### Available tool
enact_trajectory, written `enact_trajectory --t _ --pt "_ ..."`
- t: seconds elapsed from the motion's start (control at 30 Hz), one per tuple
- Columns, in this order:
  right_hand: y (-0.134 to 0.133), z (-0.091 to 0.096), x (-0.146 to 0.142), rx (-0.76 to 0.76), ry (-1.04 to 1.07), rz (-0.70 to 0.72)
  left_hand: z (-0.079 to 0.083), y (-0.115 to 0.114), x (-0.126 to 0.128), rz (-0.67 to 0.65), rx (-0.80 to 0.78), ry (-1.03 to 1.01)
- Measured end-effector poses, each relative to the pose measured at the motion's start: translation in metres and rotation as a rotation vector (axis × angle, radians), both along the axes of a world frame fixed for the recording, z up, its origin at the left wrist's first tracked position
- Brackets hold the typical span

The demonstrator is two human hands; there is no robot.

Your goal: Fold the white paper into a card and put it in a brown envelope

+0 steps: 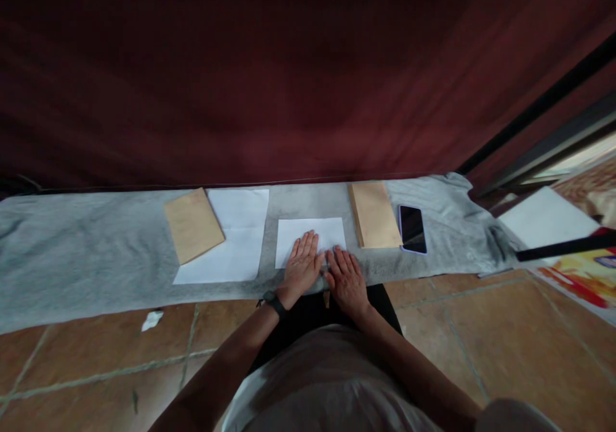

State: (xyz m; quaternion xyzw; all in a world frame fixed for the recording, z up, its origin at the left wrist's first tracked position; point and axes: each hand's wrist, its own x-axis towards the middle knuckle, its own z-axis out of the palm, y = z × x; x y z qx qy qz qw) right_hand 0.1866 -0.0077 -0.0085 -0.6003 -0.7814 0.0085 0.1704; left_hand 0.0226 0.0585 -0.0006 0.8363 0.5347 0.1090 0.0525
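Observation:
A small white sheet of paper (287, 232), perhaps folded, lies in front of me on a grey cloth. Flat on its middle rests my left hand (302, 265), fingers stretched out and a dark band on the wrist. My right hand (346, 278) is beside it, fingers extended, the tips at the sheet's lower right edge. The two hands nearly meet at the thumbs. Neither holds anything; the part of the sheet under them is hidden.
Larger white paper (240, 233) lies to the left, partly under a brown envelope (193, 223). On the right are a stack of brown envelopes (378, 214) and a phone (412, 229). Grey cloth (96, 239) covers the narrow surface, with a dark red curtain (289, 98) behind.

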Motion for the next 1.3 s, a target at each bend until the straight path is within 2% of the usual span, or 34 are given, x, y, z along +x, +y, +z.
enact_trajectory --t 0.23,0.37,0.5,0.6,0.77,0.87,0.93,1.03,1.1,1.17,1.3 --pt "-0.002 0.005 0.001 0.011 0.015 -0.004 -0.003 0.003 -0.028 0.152 0.055 0.017" --pt "0.008 0.013 -0.009 -0.020 0.055 -0.026 -0.005 -0.001 -0.035 0.219 0.090 0.012" --pt "0.024 0.020 -0.034 -0.071 0.102 0.098 -0.008 -0.002 -0.037 0.213 0.089 0.018" --pt "0.027 0.017 -0.046 -0.068 0.093 0.167 -0.010 -0.001 -0.039 0.195 0.080 0.024" --pt "0.021 0.009 -0.033 -0.042 0.064 0.144 -0.006 -0.004 -0.038 0.228 0.072 0.030" --pt "0.019 0.008 -0.026 -0.033 0.061 0.135 0.000 -0.001 -0.029 0.275 0.058 0.024" --pt "0.019 0.009 -0.025 -0.028 0.061 0.132 0.006 0.006 -0.017 0.235 0.045 0.003" --pt "0.019 0.009 -0.027 -0.023 0.070 0.115 0.013 0.022 0.004 0.072 -0.012 -0.017" --pt "0.019 0.008 -0.028 -0.023 0.077 0.115 0.014 0.031 0.012 0.026 -0.060 -0.009" --pt "0.019 0.007 -0.029 -0.026 0.087 0.117 0.012 0.037 0.011 0.023 -0.074 0.006" --pt "0.017 0.010 -0.027 -0.031 0.102 0.108 0.008 0.041 -0.010 0.022 -0.015 0.039"
